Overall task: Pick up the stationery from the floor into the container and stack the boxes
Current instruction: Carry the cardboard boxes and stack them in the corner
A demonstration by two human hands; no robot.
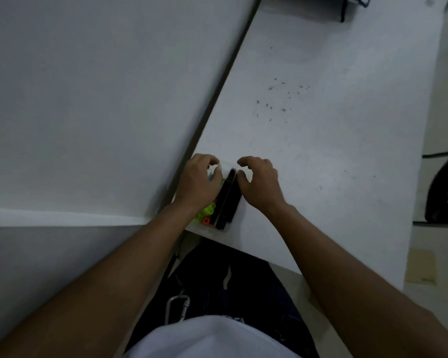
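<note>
A clear plastic container [226, 165] sits at the near left corner of the white table [321, 125], by the wall. Inside it lie a long black box-like item [226, 200], bright green pieces [204, 211] and a small orange piece [206, 221]. My left hand [198, 180] rests over the container's left side, fingers curled at its far edge. My right hand [259, 180] is against the container's right side, touching the black item, with fingers bent above the far rim. Whether either hand actually grips the container is not visible.
A white wall [88, 99] runs along the table's left edge. Dark specks [282, 99] dot the tabletop. A black bag [445, 189] sits at the right, a dark object [347, 6] at the far end. A carabiner [177, 307] hangs at my waist.
</note>
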